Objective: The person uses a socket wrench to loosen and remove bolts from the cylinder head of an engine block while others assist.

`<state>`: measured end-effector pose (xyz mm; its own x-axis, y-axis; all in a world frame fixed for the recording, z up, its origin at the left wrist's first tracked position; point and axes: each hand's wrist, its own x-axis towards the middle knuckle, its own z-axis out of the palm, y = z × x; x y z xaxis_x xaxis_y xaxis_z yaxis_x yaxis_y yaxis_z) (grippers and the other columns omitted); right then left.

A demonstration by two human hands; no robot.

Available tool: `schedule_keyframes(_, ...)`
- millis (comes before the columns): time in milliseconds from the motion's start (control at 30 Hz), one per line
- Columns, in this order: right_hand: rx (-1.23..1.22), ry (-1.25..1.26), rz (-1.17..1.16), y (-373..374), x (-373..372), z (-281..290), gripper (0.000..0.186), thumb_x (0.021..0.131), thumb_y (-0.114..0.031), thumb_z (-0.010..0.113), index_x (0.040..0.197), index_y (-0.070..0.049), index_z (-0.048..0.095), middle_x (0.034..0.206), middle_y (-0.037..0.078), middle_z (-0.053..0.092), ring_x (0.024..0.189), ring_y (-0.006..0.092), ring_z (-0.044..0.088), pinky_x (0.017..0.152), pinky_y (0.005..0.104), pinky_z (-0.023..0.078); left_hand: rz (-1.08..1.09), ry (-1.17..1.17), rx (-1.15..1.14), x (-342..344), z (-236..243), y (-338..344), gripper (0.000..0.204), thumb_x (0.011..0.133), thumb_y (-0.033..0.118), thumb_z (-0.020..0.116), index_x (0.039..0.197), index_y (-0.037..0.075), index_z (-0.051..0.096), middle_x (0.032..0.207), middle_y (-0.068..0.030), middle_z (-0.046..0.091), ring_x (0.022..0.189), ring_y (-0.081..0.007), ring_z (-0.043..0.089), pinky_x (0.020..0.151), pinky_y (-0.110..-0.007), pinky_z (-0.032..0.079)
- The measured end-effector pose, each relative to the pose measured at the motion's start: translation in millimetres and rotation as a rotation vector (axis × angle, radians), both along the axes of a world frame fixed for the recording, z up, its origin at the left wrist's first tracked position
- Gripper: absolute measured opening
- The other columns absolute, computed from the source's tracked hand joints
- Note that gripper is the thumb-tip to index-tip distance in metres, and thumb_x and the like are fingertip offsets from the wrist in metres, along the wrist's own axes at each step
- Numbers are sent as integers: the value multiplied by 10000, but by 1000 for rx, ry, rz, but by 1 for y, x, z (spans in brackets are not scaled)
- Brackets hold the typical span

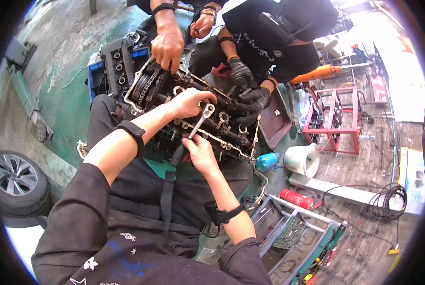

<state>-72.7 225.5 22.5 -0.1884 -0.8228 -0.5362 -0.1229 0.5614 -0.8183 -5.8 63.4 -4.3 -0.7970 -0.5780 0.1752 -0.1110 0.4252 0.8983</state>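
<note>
A car engine (209, 124) with its top uncovered lies across the middle, camshafts and a timing chain (149, 81) showing. My right hand (201, 153) is closed round a ratchet wrench (198, 127) near its dark grip, at the engine's near edge. The wrench's round head points up and away, close to my left hand. Reaching over the middle of the engine, my left hand (192, 102) has its fingers curled; what they hold, if anything, is hidden. Another person's bare hand (168, 49) reaches down to the chain end. Dark-gloved hands (250, 99) of a co-worker work at the right end.
Behind the engine at left, a blue crate (95, 80) has a dark engine cover (116, 61) by it. To the right are a brown tray (275, 118), a white bucket (302, 160), a red metal frame (333, 118), a red cylinder (296, 199) and a tool cart (293, 237). A wheel (18, 178) lies far left.
</note>
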Motion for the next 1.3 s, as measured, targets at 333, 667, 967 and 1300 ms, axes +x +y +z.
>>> schedule_keyframes(333,-21,785,123,-14,-46,32,372,707,-225,602,1051,-82,615,822,149,654,792,318,633,732,396,477,-20,-48,-83,-4,-6,-5,305,644,-27,585,942,-2,649,836,-196,654,808,-314,646,733,-353,503)
schedule_keyframes(667,-141,969,254,-51,-48,32,343,711,-143,587,1042,-57,610,826,205,630,806,370,610,712,412,475,-28,-8,-38,-1,0,-3,399,628,-5,634,1028,7,623,873,-196,653,846,-316,639,757,-355,497)
schedule_keyframes(967,-364,1078,251,-52,-58,21,356,714,-57,523,1058,-84,611,833,163,602,837,366,589,722,436,471,-24,-46,-105,-1,1,0,404,644,-34,571,1042,20,607,860,-222,632,834,-374,609,741,-408,483)
schedule_keyframes(1300,-167,746,-55,-52,-23,15,265,774,-183,613,934,22,561,777,208,638,745,327,647,671,390,487,10,-106,-107,-8,-6,-3,299,636,35,608,931,38,657,820,-188,647,818,-341,622,736,-392,487)
